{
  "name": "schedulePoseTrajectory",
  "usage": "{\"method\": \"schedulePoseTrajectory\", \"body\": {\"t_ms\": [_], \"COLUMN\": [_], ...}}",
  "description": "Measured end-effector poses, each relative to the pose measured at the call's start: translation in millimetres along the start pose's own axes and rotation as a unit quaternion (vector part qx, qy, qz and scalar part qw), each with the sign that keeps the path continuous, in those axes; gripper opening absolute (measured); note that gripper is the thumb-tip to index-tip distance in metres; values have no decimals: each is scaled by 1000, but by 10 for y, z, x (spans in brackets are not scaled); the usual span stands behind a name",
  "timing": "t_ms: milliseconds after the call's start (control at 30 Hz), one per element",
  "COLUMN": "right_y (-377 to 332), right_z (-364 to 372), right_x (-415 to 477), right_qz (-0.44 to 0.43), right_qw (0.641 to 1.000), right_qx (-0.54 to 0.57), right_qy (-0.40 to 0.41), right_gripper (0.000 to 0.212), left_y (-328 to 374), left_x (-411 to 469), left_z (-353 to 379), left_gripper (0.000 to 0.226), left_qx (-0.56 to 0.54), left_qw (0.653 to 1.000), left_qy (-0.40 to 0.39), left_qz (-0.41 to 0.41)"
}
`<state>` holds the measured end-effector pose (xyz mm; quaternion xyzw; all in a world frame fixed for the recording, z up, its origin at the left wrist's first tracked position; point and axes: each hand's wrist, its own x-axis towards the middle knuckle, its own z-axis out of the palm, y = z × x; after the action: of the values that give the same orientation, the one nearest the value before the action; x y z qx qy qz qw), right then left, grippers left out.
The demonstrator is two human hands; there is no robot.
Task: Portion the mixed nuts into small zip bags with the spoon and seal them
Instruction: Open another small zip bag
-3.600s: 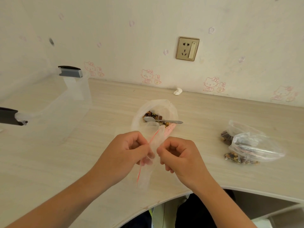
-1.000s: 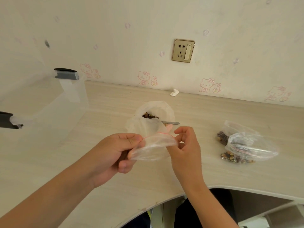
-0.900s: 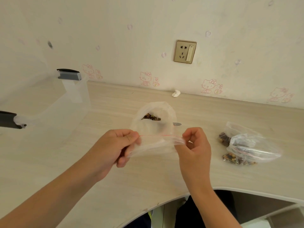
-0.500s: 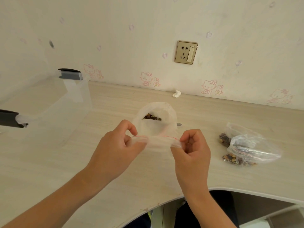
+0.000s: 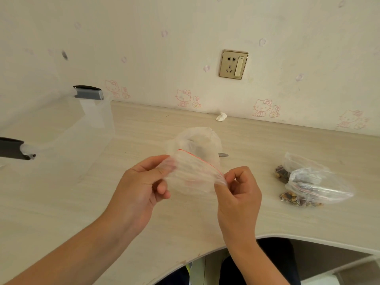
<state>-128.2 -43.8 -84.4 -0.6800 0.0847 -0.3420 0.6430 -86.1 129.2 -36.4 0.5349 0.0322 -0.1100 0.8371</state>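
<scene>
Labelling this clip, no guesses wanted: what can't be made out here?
Head view:
- Nuts in the big bag: hidden behind the small zip bag that the left hand and right hand pinch.
- Spoon: only handle tip shows past big bag.
- Small zip bag's mouth: open or sealed, crumpled plastic hides it.
- Clear box: cut by left edge.

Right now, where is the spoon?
Head view: only the handle tip of the spoon shows, sticking out right of the large plastic bag in the middle of the desk, just beyond the held zip bag.
</scene>
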Motion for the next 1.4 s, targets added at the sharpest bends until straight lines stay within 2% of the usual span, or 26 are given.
{"method": "schedulePoseTrajectory", "body": {"t_ms": [133,200,267,333,433,500,567,633,733,800,900,967,1067,1133,1200,1300,1400], "right_y": [18,12,12,25,91,94,91,97,78,65,50,26,-3,10,15,-39,-115], "right_z": [-47,-96,-153,-191,-284,-356,-394,-383,-336,-293,-243,-248,-320,-417,-522,-626,-623], "right_x": [58,147,262,346,404,410,380,338,306,288,251,277,354,396,421,435,414], "right_qz": [20,58,131,216,292,289,277,274,262,266,294,305,293,272,246,203,140], "right_qw": [999,997,988,964,920,882,838,802,745,714,684,699,764,796,815,845,891], "right_qx": [5,30,85,145,203,247,273,311,392,410,419,433,419,401,371,271,74], "right_qy": [26,41,17,-47,-165,-277,-382,-430,-471,-501,-519,-480,-393,-363,-370,-414,-426], "right_gripper": [25,25,16,3,19,13,17,17,12,15,12,8,12,21,22,24,37], "left_y": [-9,-18,-31,-24,105,182,196,168,179,235,323,302,171,121,85,21,-61], "left_x": [6,8,9,45,111,180,230,240,221,256,309,317,261,239,248,241,203], "left_z": [-12,-39,-61,-94,-171,-246,-308,-336,-351,-414,-450,-428,-366,-292,-250,-200,-144], "left_gripper": [13,15,23,32,30,26,24,23,33,31,20,20,27,26,24,26,28], "left_qx": [17,153,284,312,233,161,105,63,19,-41,-198,-168,-9,9,-4,6,26], "left_qw": [990,966,918,898,917,938,953,958,948,936,871,888,942,959,973,985,986], "left_qy": [-120,-204,-276,-309,-319,-301,-274,-263,-296,-327,-408,-387,-310,-265,-218,-161,-156], "left_qz": [-75,-44,-18,-34,-56,-63,-74,-99,-119,-126,-188,-185,-125,-98,-82,-67,-59]}}
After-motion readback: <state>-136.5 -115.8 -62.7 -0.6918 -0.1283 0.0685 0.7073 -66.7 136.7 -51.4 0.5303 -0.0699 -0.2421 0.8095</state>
